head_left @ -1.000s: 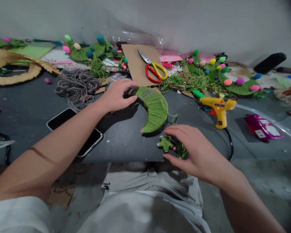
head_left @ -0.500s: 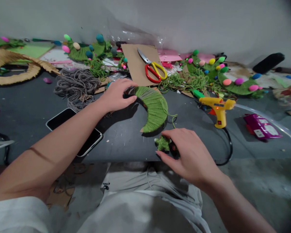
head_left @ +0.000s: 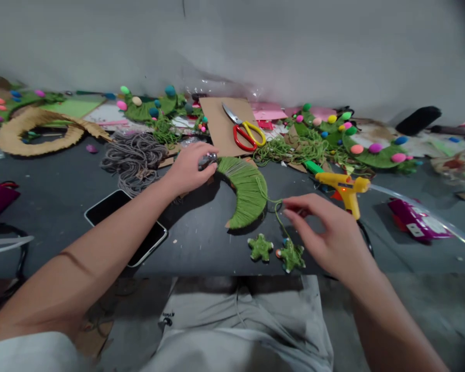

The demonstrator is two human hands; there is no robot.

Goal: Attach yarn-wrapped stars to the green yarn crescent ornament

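Note:
A crescent wrapped in green yarn (head_left: 248, 199) lies on the dark table in front of me. My left hand (head_left: 189, 168) closes thumb and fingers around its upper end, beside a dark shiny bit partly hidden by the fingers. From the crescent's right edge a loose strand of green yarn (head_left: 280, 219) trails out. My right hand (head_left: 323, 227) pinches this strand between thumb and forefinger. Below lie two small green stars: a plain-looking star (head_left: 260, 247) and, closer to my right hand, a star with coloured dots (head_left: 291, 256).
Scissors (head_left: 244, 129) rest on cardboard (head_left: 213, 116) at the back. To the right is a yellow glue gun (head_left: 344, 188) with a lit light, near a purple device (head_left: 416, 221). Grey yarn (head_left: 134, 155) and a phone (head_left: 151, 244) lie left, the phone partly under my left forearm.
My right hand has let go of the plain star, which now lies on the table, and moved up to the loose yarn. My left hand stays at the crescent. The view has tilted upward.

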